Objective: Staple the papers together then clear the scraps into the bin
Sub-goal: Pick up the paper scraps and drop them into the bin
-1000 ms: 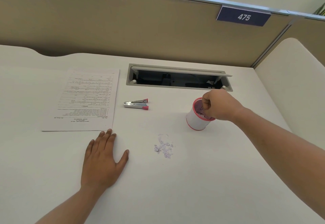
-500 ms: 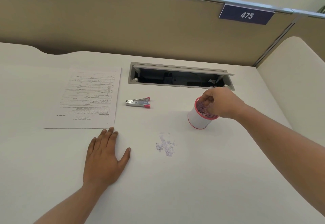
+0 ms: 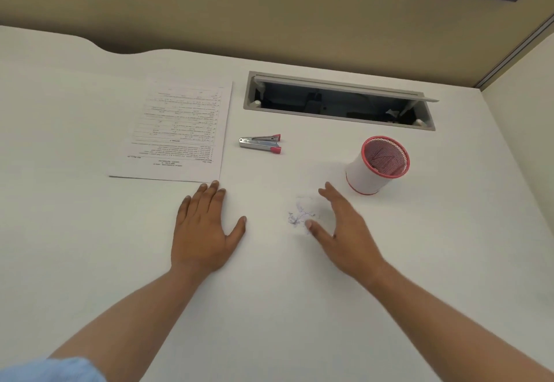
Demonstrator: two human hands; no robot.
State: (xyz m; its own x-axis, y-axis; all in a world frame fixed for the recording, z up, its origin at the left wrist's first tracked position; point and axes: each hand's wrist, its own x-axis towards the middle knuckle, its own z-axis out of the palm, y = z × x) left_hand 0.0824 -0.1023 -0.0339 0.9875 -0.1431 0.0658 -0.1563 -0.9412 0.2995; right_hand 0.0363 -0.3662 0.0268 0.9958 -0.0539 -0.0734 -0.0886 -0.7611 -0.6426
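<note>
Papers [image 3: 180, 130]: being left flat, far left.
Left hand [image 3: 204, 232]: being rested flat, fingers apart, empty.
Right hand [image 3: 344, 232]: being held open just beside the scraps, empty.
Bin [image 3: 367, 179]: being kept upright nearby.
Scraps [image 3: 299, 217]: being left between the hands; likely light and loose, best pinched as a heap.

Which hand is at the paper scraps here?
The right hand, open, its thumb tip beside the scraps, near the bin. The left hand lies flat on the desk below the papers, away from them.

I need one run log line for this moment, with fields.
step: clearing scraps | left hand: flat on desk | right hand: open beside scraps | bin: upright | stapler: lying beside papers
</note>
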